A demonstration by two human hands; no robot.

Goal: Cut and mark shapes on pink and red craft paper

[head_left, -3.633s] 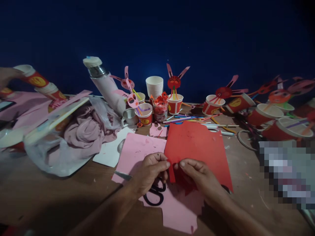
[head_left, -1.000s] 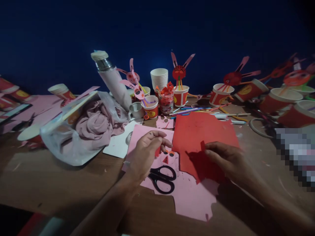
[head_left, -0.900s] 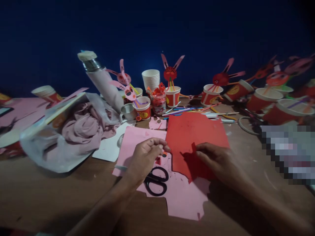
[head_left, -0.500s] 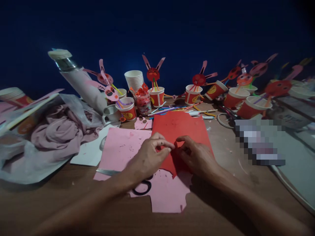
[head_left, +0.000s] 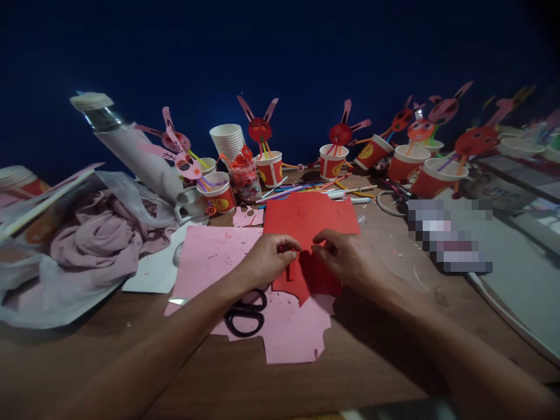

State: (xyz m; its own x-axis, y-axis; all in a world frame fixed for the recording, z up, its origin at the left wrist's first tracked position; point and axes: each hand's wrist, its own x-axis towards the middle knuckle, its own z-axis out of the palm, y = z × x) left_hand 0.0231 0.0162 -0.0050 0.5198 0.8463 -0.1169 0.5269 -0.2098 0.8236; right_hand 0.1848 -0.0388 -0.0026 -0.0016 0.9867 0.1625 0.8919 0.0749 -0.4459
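My left hand point(head_left: 272, 256) hovers over a red sheet of paper point(head_left: 306, 213), thumb and forefinger brought together. Facing it, my right hand point(head_left: 345, 256) has its thumb and forefinger bent close in the same way. A small gap separates the two sets of fingertips. Whatever they pinch, if anything, is too small to make out against the red. A thin dark red strip point(head_left: 289, 273) shows below my left fingertips. Under the red sheet lies pink paper point(head_left: 293, 338) with cut edges. Black-handled scissors point(head_left: 245, 322) rest on the pink paper, partly hidden by my left forearm.
Red paper cups point(head_left: 269, 169) with paper rabbit heads on coloured sticks line the back. Loose coloured sticks point(head_left: 301, 189) lie before them. To the left are a bottle point(head_left: 131, 151), a grey mug point(head_left: 192, 203) and cloth in a plastic bag point(head_left: 98, 233). A blurred-out object point(head_left: 450, 236) lies right.
My fingertips have drawn slightly apart. More of the scissors' handles shows beside my left forearm. The whole view has shifted a little.
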